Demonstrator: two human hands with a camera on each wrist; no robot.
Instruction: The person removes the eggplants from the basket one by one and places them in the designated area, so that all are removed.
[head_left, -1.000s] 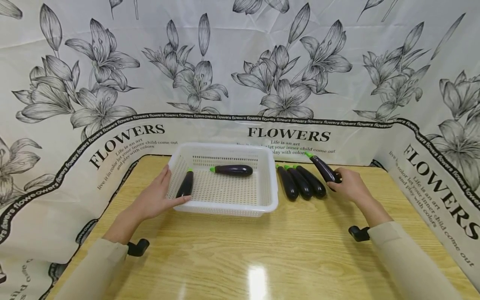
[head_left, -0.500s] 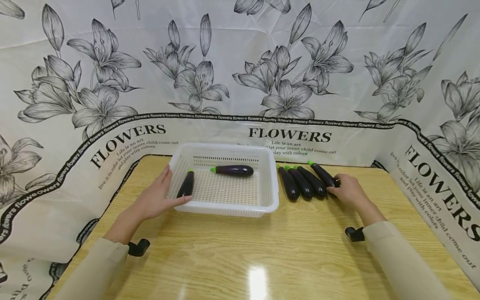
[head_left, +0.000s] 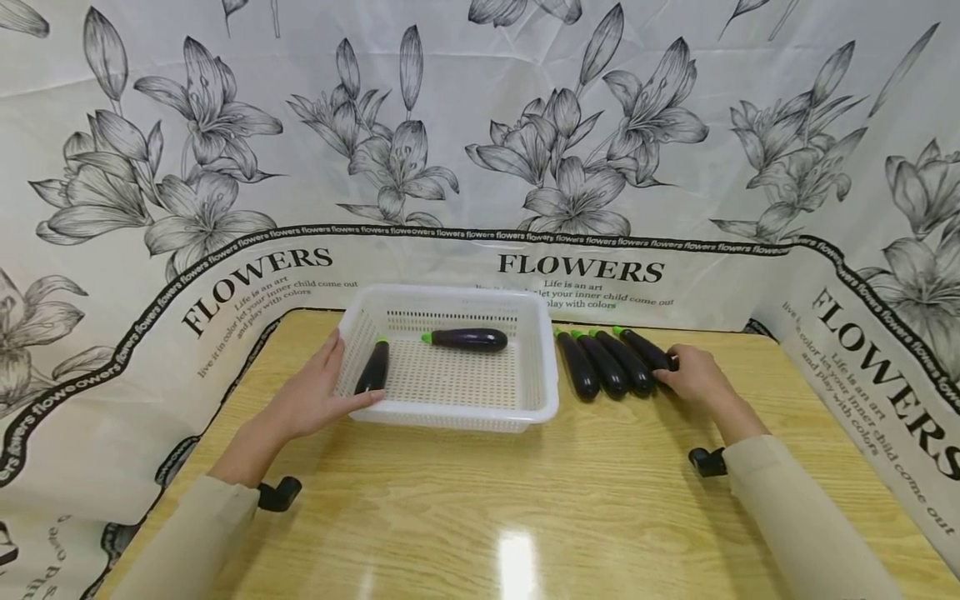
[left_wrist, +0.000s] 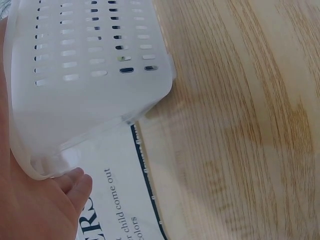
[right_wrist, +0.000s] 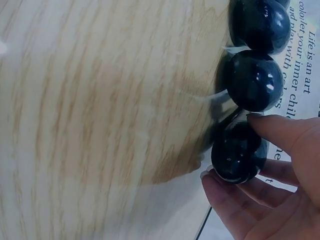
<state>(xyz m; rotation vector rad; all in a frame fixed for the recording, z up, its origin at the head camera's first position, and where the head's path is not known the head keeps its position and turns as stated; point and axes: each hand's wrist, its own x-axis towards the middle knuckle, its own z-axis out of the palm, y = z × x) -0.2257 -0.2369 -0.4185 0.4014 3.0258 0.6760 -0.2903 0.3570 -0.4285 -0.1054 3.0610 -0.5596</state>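
My left hand (head_left: pixel 311 400) grips the left front corner of a white perforated plastic basket (head_left: pixel 450 414), thumb over the rim and fingers along the outside. In the left wrist view the fingertips (left_wrist: pixel 82 187) curl at the basket's rim. Inside the basket lie two dark eggplants with green stems, one (head_left: pixel 471 340) crosswise at the back, the other (head_left: pixel 373 369) along the left wall, partly behind my thumb. My right hand (head_left: pixel 697 375) holds another eggplant (right_wrist: pixel 239 152) by its thick end, thumb on one side, fingers on the other. It lies beside a row of three eggplants (head_left: pixel 606 367).
The row stands just right of the basket on a light wood table (head_left: pixel 480 492). Behind the table hangs a white cloth (head_left: pixel 420 258) printed with flowers and lettering, which also borders both sides. A black wrist mount (head_left: pixel 708 461) sits under the right sleeve.
My right hand has lowered its eggplant to the table and shifted it left, up against the end of the row. The left hand and the basket stay in place.
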